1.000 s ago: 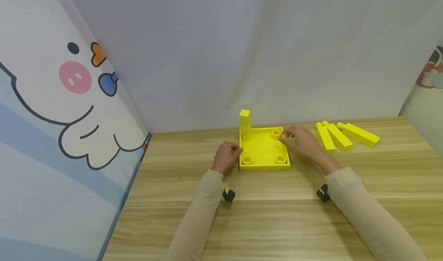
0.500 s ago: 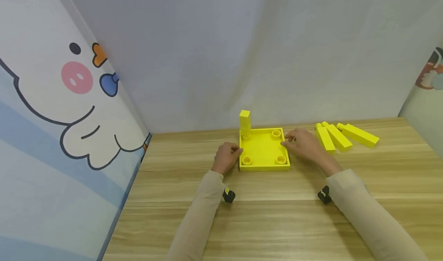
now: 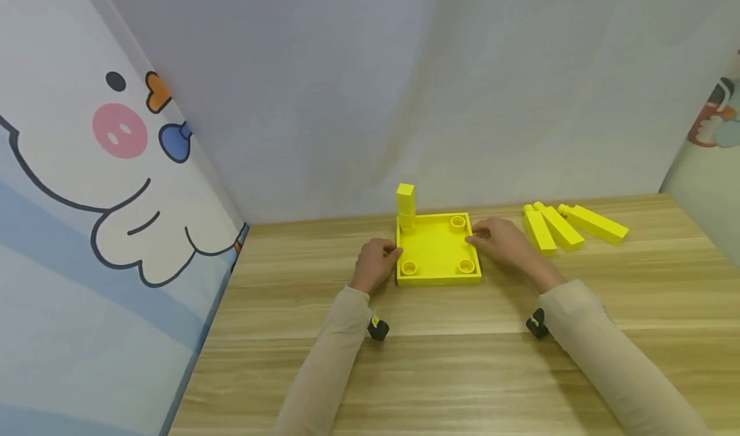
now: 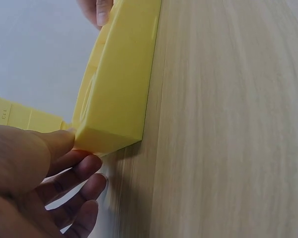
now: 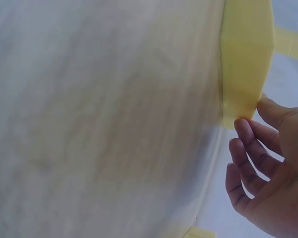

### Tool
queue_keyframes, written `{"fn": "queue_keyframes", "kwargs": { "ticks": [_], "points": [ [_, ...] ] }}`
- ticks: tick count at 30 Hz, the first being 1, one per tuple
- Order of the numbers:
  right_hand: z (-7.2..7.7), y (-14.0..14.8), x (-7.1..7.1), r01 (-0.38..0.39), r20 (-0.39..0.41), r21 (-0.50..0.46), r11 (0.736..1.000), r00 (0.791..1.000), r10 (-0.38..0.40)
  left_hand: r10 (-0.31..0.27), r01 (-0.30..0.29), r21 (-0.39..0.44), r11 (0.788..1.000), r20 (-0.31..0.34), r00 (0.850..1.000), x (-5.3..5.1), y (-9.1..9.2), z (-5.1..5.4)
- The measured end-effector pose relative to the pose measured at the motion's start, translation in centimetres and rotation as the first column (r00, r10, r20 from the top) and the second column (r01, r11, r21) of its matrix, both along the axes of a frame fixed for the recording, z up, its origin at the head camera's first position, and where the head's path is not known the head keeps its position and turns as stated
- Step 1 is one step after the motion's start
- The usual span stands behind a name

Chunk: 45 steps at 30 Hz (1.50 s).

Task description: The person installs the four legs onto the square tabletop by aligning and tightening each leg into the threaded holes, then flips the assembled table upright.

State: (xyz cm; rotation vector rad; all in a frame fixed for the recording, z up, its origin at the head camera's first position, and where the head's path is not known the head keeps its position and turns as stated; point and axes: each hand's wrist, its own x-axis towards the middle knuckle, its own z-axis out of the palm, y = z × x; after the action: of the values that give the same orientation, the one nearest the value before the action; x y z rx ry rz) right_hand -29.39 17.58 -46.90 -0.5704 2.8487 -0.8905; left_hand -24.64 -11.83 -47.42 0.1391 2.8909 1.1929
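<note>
A shallow square yellow plastic tray (image 3: 436,248) with a raised rim lies on the wooden table. A square yellow leg (image 3: 406,200) stands upright at its back left corner. Ring-shaped sockets (image 3: 458,222) sit at the other corners. My left hand (image 3: 374,266) pinches the left rim, thumb on the inside. On the opposite side my right hand (image 3: 504,243) pinches the right rim, its thumb also reaching over the edge. In the right wrist view the yellow side wall (image 5: 246,59) shows between thumb and index finger; the other fingers are loosely bent.
Three loose yellow legs (image 3: 595,223) with round pegs lie to the right of the right hand. A grey-white wall (image 3: 324,134) rises behind the table (image 3: 451,372). A cartoon-printed panel (image 3: 121,185) borders the left side.
My right hand has slid from near the back right corner toward me along the right rim. My left hand keeps its place on the left rim. The head view has shifted slightly.
</note>
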Motion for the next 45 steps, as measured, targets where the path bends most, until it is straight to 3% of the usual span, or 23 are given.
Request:
{"fn": "queue_keyframes", "kwargs": {
  "ticks": [10,16,20,25,29,35,45],
  "points": [
    [0.1,-0.3,0.0,0.006,0.021,-0.004,1.0,1.0,-0.006,-0.014,0.014,0.005,1.0,-0.004,1.0,-0.5,-0.6,-0.4],
    [-0.1,-0.2,0.0,0.005,0.025,-0.017,1.0,1.0,-0.004,-0.028,0.028,0.02,0.999,-0.035,0.999,-0.6,-0.9,0.1],
    [-0.3,-0.2,-0.1,0.003,0.026,-0.02,1.0,1.0,-0.002,-0.005,0.006,0.043,0.999,-0.025,1.0,-0.7,-1.0,0.9],
    [-0.3,-0.2,-0.1,0.01,0.026,-0.026,1.0,1.0,-0.01,-0.017,0.017,0.026,1.0,-0.005,1.0,-1.3,-1.1,2.1],
    [-0.3,-0.2,0.0,0.011,0.014,-0.024,1.0,1.0,-0.011,-0.032,0.032,0.003,0.999,-0.029,0.999,-1.9,-1.2,3.0],
    [-0.1,-0.3,0.2,0.001,0.009,-0.024,1.0,1.0,-0.001,-0.055,0.058,0.04,0.998,-0.059,0.997,-2.6,-1.3,4.3],
    [-0.3,-0.3,0.2,0.002,0.012,-0.023,1.0,1.0,-0.002,-0.009,0.009,0.011,1.0,-0.078,0.997,-3.7,-0.6,6.7]
  ]
}}
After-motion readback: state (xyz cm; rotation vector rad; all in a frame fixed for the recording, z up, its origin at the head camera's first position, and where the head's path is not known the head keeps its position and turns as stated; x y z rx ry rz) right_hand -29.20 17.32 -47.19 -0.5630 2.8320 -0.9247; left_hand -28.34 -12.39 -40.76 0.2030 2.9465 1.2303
